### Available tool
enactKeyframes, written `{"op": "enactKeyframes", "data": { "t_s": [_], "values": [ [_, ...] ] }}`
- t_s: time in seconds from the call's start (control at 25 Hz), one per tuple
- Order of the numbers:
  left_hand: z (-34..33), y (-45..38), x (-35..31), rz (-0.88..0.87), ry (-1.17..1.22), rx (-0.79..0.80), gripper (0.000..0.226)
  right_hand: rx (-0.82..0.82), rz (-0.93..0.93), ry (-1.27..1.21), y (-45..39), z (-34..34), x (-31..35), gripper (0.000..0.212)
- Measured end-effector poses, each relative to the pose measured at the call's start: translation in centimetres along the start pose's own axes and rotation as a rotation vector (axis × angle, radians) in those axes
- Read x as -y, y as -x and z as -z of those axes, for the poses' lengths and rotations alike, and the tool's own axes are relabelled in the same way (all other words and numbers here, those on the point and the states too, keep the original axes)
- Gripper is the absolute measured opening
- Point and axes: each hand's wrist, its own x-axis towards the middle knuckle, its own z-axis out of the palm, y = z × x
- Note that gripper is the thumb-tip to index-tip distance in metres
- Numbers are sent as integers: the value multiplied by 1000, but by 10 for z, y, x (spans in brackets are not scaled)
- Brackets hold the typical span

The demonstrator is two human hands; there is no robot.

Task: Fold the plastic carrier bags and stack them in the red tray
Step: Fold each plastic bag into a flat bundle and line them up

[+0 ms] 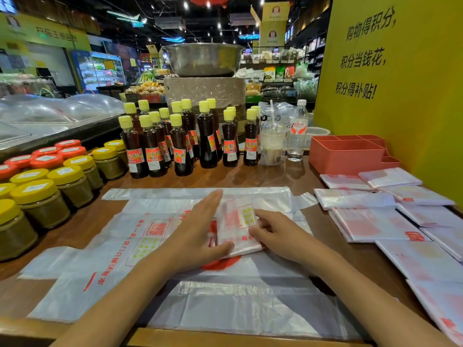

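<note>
A person's two bare forearms reached forward from the bottom edge over a wooden counter [308, 181] in a shop. The left hand [198, 229] lay palm down with its fingers straight and close together, pointing away and slightly right, and its thumb stretched out to the right along the near edge of a small folded bag [239, 225]. The right hand [275, 231] came in from the lower right with its fingers curled, the fingertips pinching the folded bag's right edge. That bag, a clear packet with red and yellow print, rested in the middle of the counter on top of several flat bags [140, 236] spread out unfolded, their handles trailing to the left and far side. To the right, a loose spread of folded bags [370, 221] covered the counter, overlapping each other and running toward the near right corner. Just beyond them, against a yellow wall [400, 96] with black Chinese lettering, stood the red tray [345, 156], a compartmented box; no bags showed above its rim. Behind the work area stood dark bottles [180, 146] with yellow caps, and to the left jars [42, 199] with yellow and orange lids. A water bottle [298, 131] and a plastic cup [271, 146] stood beside the tray.
</note>
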Motion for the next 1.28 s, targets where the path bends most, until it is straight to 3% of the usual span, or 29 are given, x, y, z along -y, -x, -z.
{"op": "enactKeyframes", "data": {
  "t_s": [0.12,0.2,0.28,0.4,0.6,0.8,0.96,1.04,1.16,1.28],
  "values": [
    [-6,3,-7,-107,-187,151,89,-10,-45,301,4,2,3,33],
    [-12,3,-8,-67,-265,235,83,-52,-42,448,6,-3,4,49],
    [-15,1,-7,-35,-312,285,80,8,-4,496,6,-11,4,59],
    [-16,0,-7,-29,-355,332,77,149,22,625,5,-21,2,58],
    [-15,-3,-7,-17,-380,372,78,211,-10,716,4,-22,0,57],
    [-14,-3,-6,-12,-354,341,78,195,-17,697,6,-25,2,57],
    [-16,4,-3,24,-348,155,80,-121,70,624,10,-13,3,45],
    [-13,5,0,76,-380,98,83,-257,8,485,13,0,8,32],
    [-12,3,-2,107,-380,34,94,-201,-99,353,16,5,11,17],
    [-10,2,-5,66,-349,0,88,-175,-128,209,14,0,8,15]
  ]
}}
